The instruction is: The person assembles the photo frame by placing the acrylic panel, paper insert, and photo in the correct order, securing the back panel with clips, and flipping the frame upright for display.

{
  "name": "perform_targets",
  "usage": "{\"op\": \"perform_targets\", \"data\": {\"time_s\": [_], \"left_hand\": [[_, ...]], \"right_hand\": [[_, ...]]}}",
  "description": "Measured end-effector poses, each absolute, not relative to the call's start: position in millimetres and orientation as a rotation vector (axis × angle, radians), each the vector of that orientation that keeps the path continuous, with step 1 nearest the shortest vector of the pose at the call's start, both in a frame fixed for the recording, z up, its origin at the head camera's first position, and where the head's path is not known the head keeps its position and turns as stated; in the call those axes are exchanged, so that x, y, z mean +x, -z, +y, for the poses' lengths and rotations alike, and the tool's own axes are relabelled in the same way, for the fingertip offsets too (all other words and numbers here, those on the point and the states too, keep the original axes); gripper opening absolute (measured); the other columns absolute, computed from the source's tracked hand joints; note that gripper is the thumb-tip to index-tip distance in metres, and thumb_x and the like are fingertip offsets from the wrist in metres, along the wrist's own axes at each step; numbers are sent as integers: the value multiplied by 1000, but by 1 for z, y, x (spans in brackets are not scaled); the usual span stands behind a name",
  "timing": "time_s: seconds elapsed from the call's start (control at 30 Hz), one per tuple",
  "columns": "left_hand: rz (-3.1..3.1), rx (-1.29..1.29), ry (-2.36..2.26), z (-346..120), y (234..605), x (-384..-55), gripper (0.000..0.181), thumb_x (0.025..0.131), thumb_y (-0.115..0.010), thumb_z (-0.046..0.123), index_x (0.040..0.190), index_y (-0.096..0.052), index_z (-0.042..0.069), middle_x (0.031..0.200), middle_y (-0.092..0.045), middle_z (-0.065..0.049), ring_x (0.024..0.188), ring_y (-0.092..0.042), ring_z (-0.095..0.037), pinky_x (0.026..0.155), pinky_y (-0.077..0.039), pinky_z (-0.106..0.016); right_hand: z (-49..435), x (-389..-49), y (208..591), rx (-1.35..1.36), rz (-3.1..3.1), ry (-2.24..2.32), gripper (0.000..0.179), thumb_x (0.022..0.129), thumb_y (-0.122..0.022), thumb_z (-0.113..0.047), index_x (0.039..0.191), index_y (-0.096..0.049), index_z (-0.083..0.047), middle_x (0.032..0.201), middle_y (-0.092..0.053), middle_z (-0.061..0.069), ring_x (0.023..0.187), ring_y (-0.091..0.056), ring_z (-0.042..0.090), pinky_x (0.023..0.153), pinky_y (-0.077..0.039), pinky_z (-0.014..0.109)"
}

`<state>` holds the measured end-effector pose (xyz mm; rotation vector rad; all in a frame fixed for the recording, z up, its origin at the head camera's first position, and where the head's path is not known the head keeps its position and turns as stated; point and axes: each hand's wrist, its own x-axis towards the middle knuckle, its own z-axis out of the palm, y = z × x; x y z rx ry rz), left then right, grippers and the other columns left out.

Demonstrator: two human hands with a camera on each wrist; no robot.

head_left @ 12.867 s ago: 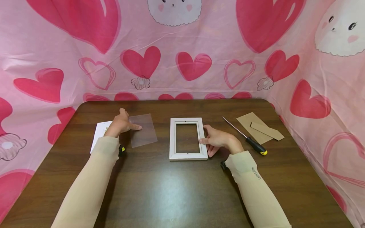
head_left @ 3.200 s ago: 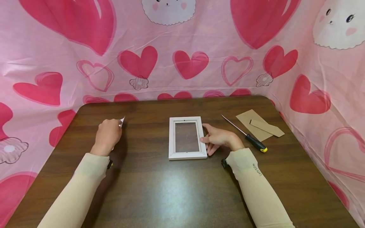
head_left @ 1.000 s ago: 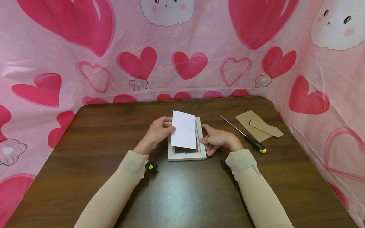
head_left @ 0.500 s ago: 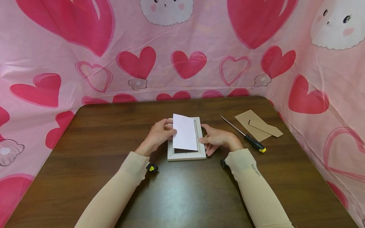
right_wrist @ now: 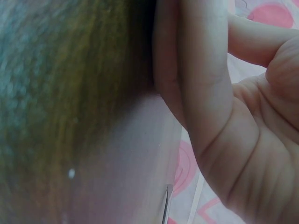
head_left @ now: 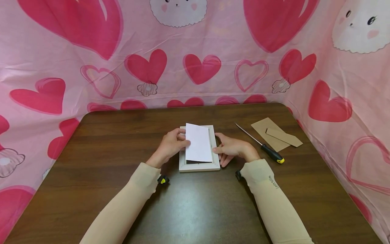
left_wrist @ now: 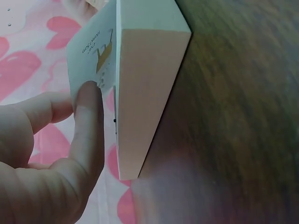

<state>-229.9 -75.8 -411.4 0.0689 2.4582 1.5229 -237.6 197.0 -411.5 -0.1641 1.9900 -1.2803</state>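
A white picture frame lies back up on the table. Over its opening a white card slants, its left side raised, pinched between thumb and fingers of my left hand. In the left wrist view the card's underside shows print and a small drawing, close to the frame's side wall. My right hand grips the frame's right side, thumb on top and the other fingers along the outer edge. The right wrist view shows that hand's fingers; the frame is hidden there. The card covers most of the opening.
To the right of the right hand lies a screwdriver with a black and yellow handle. Beyond it are a brown backing board and a brown stand strip lying across it. A pink heart-patterned cloth hangs behind the table.
The clear sheet went from the table into the frame's opening. My left hand picked up the card at left, brought it over the frame and lowered it slightly. The right hand stays put.
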Motion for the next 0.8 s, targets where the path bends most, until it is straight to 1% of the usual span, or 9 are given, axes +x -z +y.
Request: {"op": "perform_targets", "data": {"time_s": [0.37, 0.5, 0.63, 0.73, 0.8], "left_hand": [[2570, 126, -1383, -75, 411, -228, 57, 96, -80, 18, 147, -58, 8, 114, -75, -11, 103, -68, -28, 94, -63, -41], [2618, 150, -1325, -73, 412, -229, 59, 95, -81, 17, 148, -57, 6, 110, -75, -10, 97, -68, -25, 91, -63, -41], [2634, 176, -1289, -72, 410, -231, 63, 95, -82, 16, 150, -54, 5, 105, -74, -9, 86, -69, -22, 83, -63, -35], [2645, 199, -1260, -71, 409, -233, 68, 94, -82, 16, 154, -51, 5, 101, -72, -9, 79, -67, -20, 73, -58, -30], [2658, 213, -1233, -71, 410, -234, 72, 94, -82, 16, 157, -48, 5, 100, -70, -9, 77, -65, -20, 70, -55, -29]], "right_hand": [[198, -239, 410, -159, 1994, 1271, 89, 110, -61, -15, 170, 4, -18, 94, -63, 22, 62, -71, 26, 65, -66, 42], [199, -242, 412, -171, 1993, 1275, 88, 110, -60, -15, 170, 4, -18, 93, -63, 22, 62, -71, 26, 65, -66, 43], [200, -245, 412, -172, 1992, 1277, 88, 110, -60, -14, 170, 3, -19, 92, -62, 22, 61, -71, 26, 65, -66, 43], [200, -247, 411, -168, 1992, 1277, 88, 110, -60, -14, 170, 3, -20, 92, -62, 22, 61, -71, 26, 65, -66, 43], [200, -248, 411, -168, 1991, 1274, 87, 110, -60, -14, 170, 2, -20, 93, -62, 22, 61, -71, 26, 64, -66, 42]]}}
